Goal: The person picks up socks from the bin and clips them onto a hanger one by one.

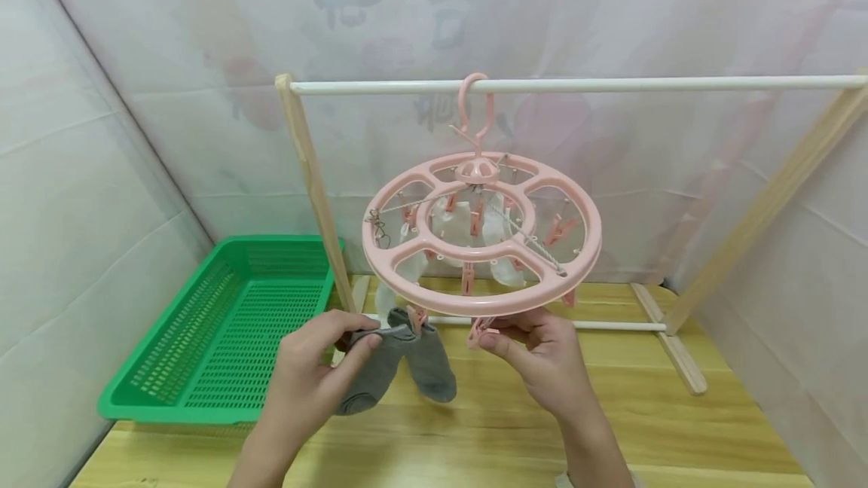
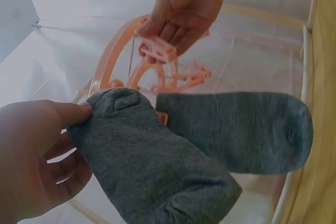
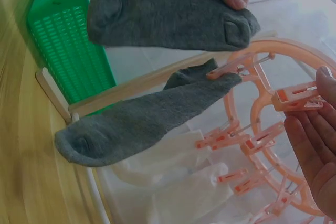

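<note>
head view: your left hand [image 1: 319,367] pinches the cuff of a grey sock [image 1: 369,371] at about 7 o'clock under the pink round hanger [image 1: 481,236], right beside a second grey sock [image 1: 430,367] already clipped up. your right hand [image 1: 542,360] pinches a pink clip [image 1: 480,333] at the rim's 6 o'clock. green basket [image 1: 224,330] sits off at 9 o'clock.

left wrist view: sock [image 2: 152,166] is soft, light and floppy, so i'd grab it by the cuff edge or it'll fold over. toe end runs out of frame.

right wrist view: clip [image 3: 296,98] looks like thin springy plastic. white socks [image 3: 173,182] behind are blurry, can't count them.
</note>
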